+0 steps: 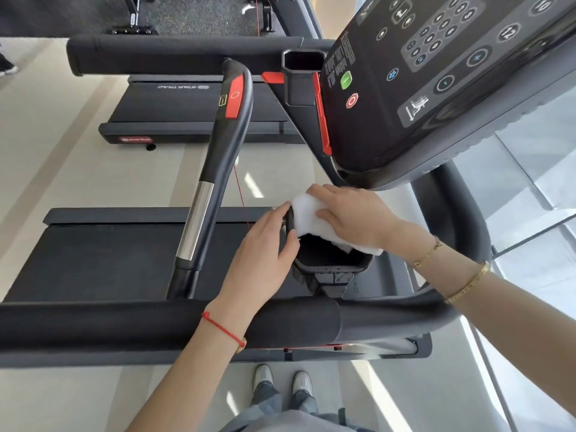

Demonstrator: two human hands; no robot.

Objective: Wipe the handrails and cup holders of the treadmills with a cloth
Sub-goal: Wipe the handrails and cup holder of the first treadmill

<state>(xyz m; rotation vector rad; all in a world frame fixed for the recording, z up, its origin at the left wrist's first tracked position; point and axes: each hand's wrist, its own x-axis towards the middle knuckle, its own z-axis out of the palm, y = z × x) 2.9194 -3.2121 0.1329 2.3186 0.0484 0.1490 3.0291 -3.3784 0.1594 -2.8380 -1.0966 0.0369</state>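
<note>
A black cup holder (330, 265) hangs at the near side of the treadmill console. My left hand (265, 254) grips its left wall, thumb on the rim. My right hand (352, 213) presses a white cloth (308, 219) over the holder's far rim, with part of the cloth hanging into the opening. A thick black padded handrail (156, 325) runs across in front of me, under both forearms. A curved centre handrail (218, 157) with a silver sensor strip and a red pad rises at the left. A second cup holder (302, 76) sits on the far side.
The console panel (436, 82) with buttons overhangs at upper right, close above my right hand. The far padded handrail (174, 54) crosses the top. A second treadmill deck (193, 113) lies beyond. My feet stand on pale floor below; glass panels lie at right.
</note>
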